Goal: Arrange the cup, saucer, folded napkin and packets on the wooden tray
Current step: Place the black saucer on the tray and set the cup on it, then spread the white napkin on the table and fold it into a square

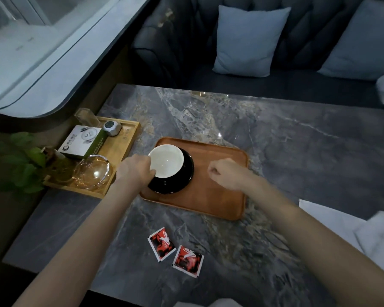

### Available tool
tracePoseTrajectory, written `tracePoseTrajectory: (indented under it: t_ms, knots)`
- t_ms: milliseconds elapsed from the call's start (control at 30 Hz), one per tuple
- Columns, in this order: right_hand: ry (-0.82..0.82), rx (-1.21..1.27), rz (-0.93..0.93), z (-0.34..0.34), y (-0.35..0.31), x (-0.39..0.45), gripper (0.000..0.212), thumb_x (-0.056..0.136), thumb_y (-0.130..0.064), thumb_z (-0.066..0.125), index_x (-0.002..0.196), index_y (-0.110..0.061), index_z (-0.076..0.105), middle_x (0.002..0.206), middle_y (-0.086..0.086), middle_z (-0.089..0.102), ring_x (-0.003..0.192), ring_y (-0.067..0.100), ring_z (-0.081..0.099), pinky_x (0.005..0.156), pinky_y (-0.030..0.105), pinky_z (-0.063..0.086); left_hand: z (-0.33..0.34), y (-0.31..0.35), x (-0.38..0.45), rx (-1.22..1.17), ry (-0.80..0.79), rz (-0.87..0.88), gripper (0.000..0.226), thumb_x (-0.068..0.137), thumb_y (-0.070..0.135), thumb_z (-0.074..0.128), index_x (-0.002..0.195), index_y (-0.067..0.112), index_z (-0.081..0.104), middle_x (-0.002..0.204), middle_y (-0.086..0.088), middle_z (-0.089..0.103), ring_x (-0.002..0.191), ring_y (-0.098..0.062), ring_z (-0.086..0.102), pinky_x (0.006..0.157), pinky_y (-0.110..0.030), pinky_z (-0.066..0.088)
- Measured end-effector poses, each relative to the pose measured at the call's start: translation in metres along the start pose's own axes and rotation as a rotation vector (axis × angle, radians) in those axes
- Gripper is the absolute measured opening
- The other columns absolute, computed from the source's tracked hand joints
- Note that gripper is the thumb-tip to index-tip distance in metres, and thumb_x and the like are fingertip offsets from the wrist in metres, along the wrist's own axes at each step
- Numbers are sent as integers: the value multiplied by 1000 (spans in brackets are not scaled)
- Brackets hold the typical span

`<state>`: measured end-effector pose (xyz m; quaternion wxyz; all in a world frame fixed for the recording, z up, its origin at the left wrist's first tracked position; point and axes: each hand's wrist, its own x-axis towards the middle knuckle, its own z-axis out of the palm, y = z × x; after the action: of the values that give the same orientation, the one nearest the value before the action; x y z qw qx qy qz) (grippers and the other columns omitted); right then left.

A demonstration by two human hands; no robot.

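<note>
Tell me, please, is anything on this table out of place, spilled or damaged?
Nothing is spilled or broken. The two red packets lie askew on the marble table, not on the wooden tray. The cup sits off-centre on its saucer, toward the left hand gripping it.

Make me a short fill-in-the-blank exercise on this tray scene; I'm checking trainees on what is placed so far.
1. The cup sits on the black saucer, which rests on the ____ end of the wooden tray.
2. The number of red packets lying on the table, off the tray, is ____.
3. The hand touching the cup is the ____ hand.
4. The right hand is closed and holds ____.

Missing words: left; two; left; nothing
</note>
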<state>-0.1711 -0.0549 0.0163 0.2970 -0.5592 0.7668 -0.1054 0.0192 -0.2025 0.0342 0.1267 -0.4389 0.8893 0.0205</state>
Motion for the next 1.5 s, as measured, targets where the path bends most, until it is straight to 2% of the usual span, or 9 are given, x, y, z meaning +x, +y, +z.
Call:
tracePoseTrajectory:
  t_ms: [200, 433, 567, 700, 833, 1067, 1233, 1367, 1500]
  knots:
    - [138, -65, 95, -20, 43, -69, 21, 92, -21, 43, 98, -11, 61, 101, 11, 67, 95, 28, 60, 74, 34, 46, -17, 71, -21, -86, 171, 167, 30, 88, 36, 50, 98, 11, 64, 98, -14, 67, 91, -32, 62, 69, -35, 47]
    - [436, 36, 347, -11, 118, -179, 25, 92, -20, 47, 114, -15, 60, 115, 7, 66, 102, 26, 60, 80, 36, 47, 2, 191, -71, -350, 136, 544, 29, 89, 35, 51, 105, 13, 62, 108, -11, 65, 100, -32, 59, 76, -38, 48]
    - [569, 55, 487, 17, 150, -225, 32, 89, -22, 53, 120, -15, 56, 122, 6, 62, 112, 25, 55, 88, 37, 45, 33, 249, -98, -530, 76, 748, 36, 89, 25, 54, 122, 10, 54, 124, -10, 56, 116, -26, 51, 93, -33, 40]
    - [469, 110, 533, 55, 161, -242, 56, 81, -36, 64, 131, -16, 47, 138, 6, 49, 128, 23, 42, 103, 34, 35, 72, 286, -111, -438, -35, 838, 56, 92, 29, 49, 142, 11, 31, 151, -9, 30, 137, -24, 30, 110, -33, 27]
    - [313, -3, 500, 88, 162, -241, 71, 79, -46, 61, 137, -13, 37, 146, 8, 39, 135, 21, 34, 110, 31, 25, 112, 299, -115, -234, -73, 912, 57, 96, 35, 36, 146, 16, 16, 159, -2, 9, 145, -17, 9, 116, -38, 15]
    - [395, -7, 468, 107, 167, -239, 34, 91, -26, 48, 123, -17, 56, 146, 5, 42, 135, 18, 35, 109, 28, 27, 137, 309, -114, -160, -136, 924, 54, 97, 33, 32, 146, 17, 17, 159, 0, 9, 146, -17, 7, 118, -43, 10]
    - [431, 170, 449, 78, 169, -238, 23, 90, -17, 49, 104, -13, 67, 113, 10, 68, 105, 27, 60, 88, 34, 44, 123, 306, -107, -294, -60, 898, 42, 89, 26, 48, 130, 19, 46, 144, -1, 44, 139, -18, 30, 112, -36, 23]
    - [451, 371, 352, 40, 162, -236, 19, 91, -14, 49, 87, -4, 65, 88, 9, 68, 83, 23, 60, 73, 32, 41, 90, 299, -97, -627, -38, 790, 28, 77, 20, 66, 103, 10, 66, 102, -10, 69, 100, -25, 62, 84, -29, 42]
    - [515, 635, 329, 4, 150, -235, 23, 91, -19, 50, 77, -6, 62, 65, -3, 56, 56, 1, 47, 55, 14, 37, 45, 283, -91, -932, -179, 709, 20, 74, 15, 74, 92, 20, 70, 85, 3, 70, 71, 7, 61, 63, -16, 45]
